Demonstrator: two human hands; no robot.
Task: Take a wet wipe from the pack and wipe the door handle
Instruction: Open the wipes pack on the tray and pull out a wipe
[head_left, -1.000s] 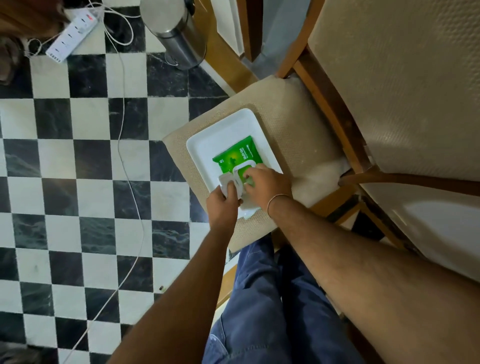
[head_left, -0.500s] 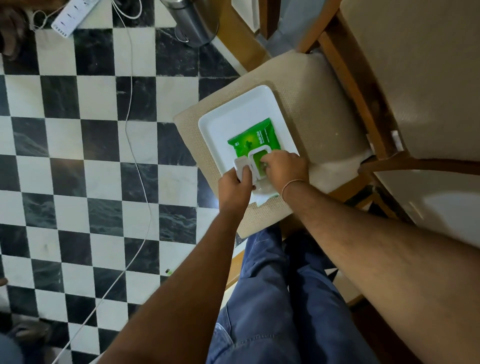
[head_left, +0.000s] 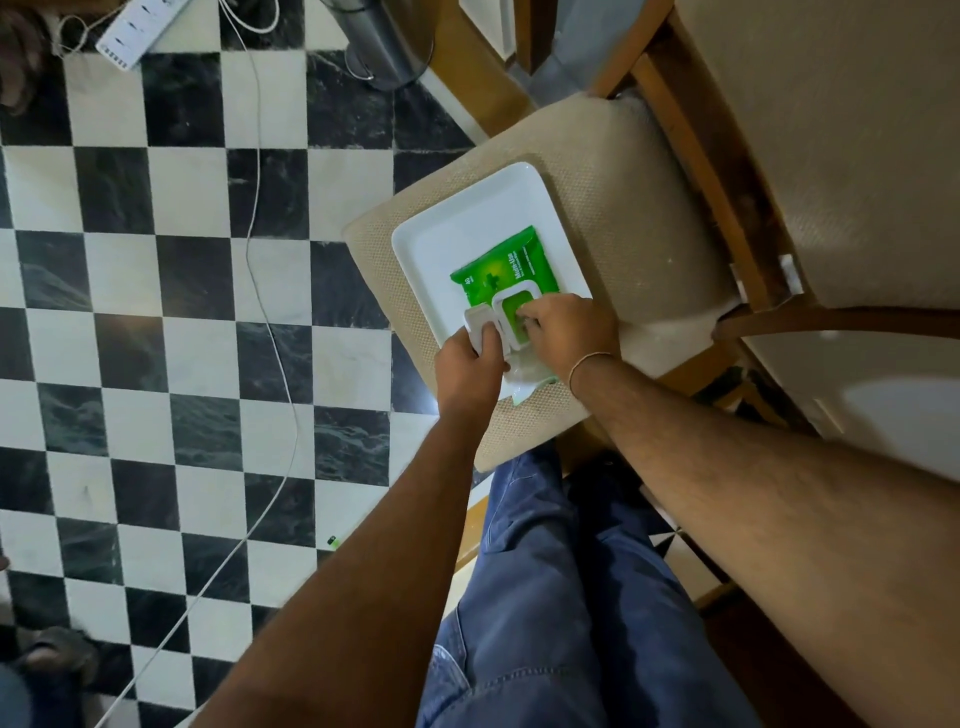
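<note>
A green wet wipe pack (head_left: 498, 273) lies on a white tray (head_left: 441, 244) on a beige chair cushion (head_left: 623, 171). Its white flip lid (head_left: 480, 325) is swung open to the left, and my left hand (head_left: 467, 371) grips that lid. My right hand (head_left: 569, 330) rests on the pack with its fingertips pinched in the opening under the white frame. No wipe shows between the fingers. No door handle is in view.
The floor (head_left: 156, 312) is black and white checkered tile, with a white cable (head_left: 270, 322) running across it and a power strip (head_left: 137, 28) at the top left. A metal bin (head_left: 389, 41) stands at the top. Wooden chair frames (head_left: 696, 156) are on the right, my jeans below.
My head has shifted, so the tray sits a little further right and lower in view. Both hands stay on the pack, the lid held open, right fingers still at the opening.
</note>
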